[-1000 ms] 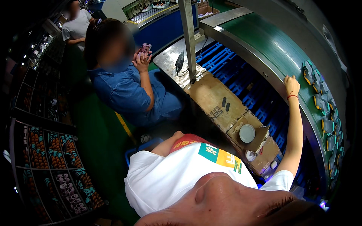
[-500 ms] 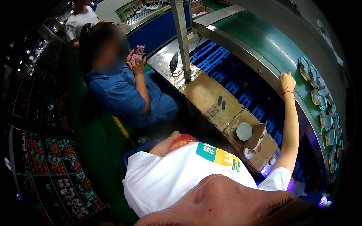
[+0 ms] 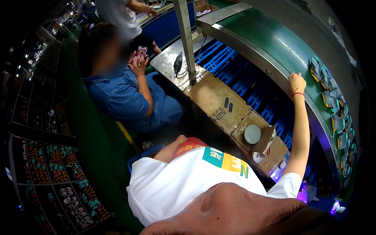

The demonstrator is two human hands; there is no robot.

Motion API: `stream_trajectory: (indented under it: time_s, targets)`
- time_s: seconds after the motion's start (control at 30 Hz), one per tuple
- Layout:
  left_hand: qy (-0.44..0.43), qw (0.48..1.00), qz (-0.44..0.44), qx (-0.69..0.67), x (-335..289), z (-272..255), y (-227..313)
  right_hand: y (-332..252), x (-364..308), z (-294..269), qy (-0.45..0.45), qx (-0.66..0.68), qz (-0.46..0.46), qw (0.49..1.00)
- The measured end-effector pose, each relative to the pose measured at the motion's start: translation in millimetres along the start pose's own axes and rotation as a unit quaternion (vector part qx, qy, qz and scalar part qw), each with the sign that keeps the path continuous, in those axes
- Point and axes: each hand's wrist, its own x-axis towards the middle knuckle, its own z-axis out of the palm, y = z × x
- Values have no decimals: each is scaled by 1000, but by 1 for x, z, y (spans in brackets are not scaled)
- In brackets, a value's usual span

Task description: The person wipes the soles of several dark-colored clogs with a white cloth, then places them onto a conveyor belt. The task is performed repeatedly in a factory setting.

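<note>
My right arm reaches out to the green conveyor belt. My right hand rests at the belt's metal side rail, its fingers curled. Its palm side is hidden, and I cannot see whether anything is inside. Beyond it on the belt lie several grey shoe pieces with teal and yellow edges, apart from the hand. My left hand shows only in a small part past my white shirt. Its fingers are hidden.
A cardboard-covered bench carries two small dark strips, a box with a round white container and a black corded tool. A co-worker in blue holds a phone. Shoe racks stand left.
The person in the white top behind the co-worker has moved to the right and closer. My right hand stays at the rail, with its fingers shifted slightly. The view has shifted a little.
</note>
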Motion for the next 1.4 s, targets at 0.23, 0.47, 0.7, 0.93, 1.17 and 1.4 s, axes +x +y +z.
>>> stream_trajectory:
  time_s: [0.23, 0.47, 0.7, 0.93, 1.17, 1.4]
  targets:
    - [-1, 1000, -5, -7, 2, -3, -6, -3, 1, -5, -14, 0, 8, 1000]
    - [-14, 1000, -22, -17, -5, -6, 0, 4, -1, -7, -35, 9, 26, 999]
    - [-4, 999, -33, -20, -7, -6, 1, 7, -2, -13, -35, 35, 50, 998]
    - [-4, 1000, -23, -11, -8, -8, 0, 5, -2, -17, -33, 37, 59, 997]
    - [-9, 1000, -26, -14, -7, -7, 1, 6, -5, -21, -30, 44, 63, 997]
    - [-1, 1000, -6, -4, 5, -3, -11, 9, -7, -17, -27, 42, 62, 997]
